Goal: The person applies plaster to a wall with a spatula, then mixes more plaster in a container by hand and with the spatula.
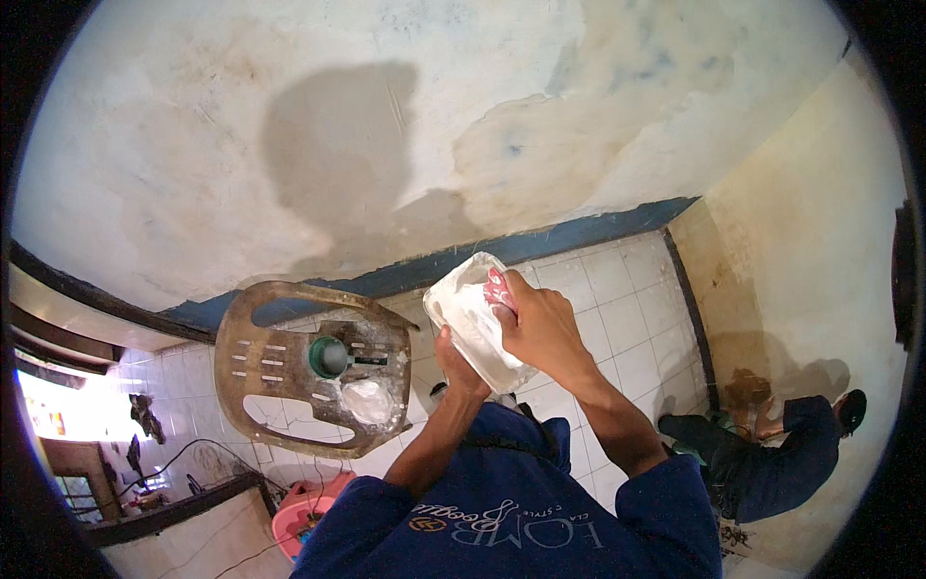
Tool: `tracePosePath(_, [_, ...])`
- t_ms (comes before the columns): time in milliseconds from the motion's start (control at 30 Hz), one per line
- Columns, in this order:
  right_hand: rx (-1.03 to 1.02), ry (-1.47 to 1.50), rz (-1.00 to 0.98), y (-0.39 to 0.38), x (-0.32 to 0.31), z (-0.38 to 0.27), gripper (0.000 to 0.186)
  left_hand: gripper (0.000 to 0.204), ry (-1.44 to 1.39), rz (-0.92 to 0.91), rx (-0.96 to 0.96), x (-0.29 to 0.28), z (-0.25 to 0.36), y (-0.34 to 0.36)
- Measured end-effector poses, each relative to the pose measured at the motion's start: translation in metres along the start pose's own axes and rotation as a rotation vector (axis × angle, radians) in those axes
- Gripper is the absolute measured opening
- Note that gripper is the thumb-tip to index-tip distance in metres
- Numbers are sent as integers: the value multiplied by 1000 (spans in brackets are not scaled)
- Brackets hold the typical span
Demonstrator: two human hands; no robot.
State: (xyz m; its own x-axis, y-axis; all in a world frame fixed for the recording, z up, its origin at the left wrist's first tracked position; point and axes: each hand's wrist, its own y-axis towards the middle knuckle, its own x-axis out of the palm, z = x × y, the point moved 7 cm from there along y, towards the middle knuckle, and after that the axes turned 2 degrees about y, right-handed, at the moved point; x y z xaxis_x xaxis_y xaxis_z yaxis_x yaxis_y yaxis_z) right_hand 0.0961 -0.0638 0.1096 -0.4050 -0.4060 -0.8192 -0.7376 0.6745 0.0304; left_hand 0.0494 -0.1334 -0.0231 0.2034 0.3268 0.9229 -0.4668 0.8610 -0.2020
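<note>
In front of my chest, a white rectangular tub [447, 299] holds white paste and is coated with it. My left hand [461, 371] is closed round its lower left side, supporting it. Over the tub's right side, my right hand [542, 326] grips a red tool with white marks [496, 288], which looks like a scraper. The tool's working end is hidden in or behind the paste, so its exact kind is unclear. Left of the tub stands a worn brown plastic chair [237, 340]. On its seat are a green cup [316, 353] and a heap of white material [368, 399].
A patchy wall [540, 145] with a blue lower band [579, 234] rises ahead. White tiles [627, 323] cover the floor. At the right, another person [786, 468] crouches by the side wall. A pink plastic seat [287, 526] and loose cables [207, 444] are at the lower left.
</note>
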Motion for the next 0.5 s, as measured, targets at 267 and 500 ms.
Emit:
tracePosePath(267, [17,37,32,3,-5,2,34,70,39,-36,6,2,3,0])
tracePosePath(500, [-33,-9,27,4,4,-6,37,73,61,-6,24,5,5,-1])
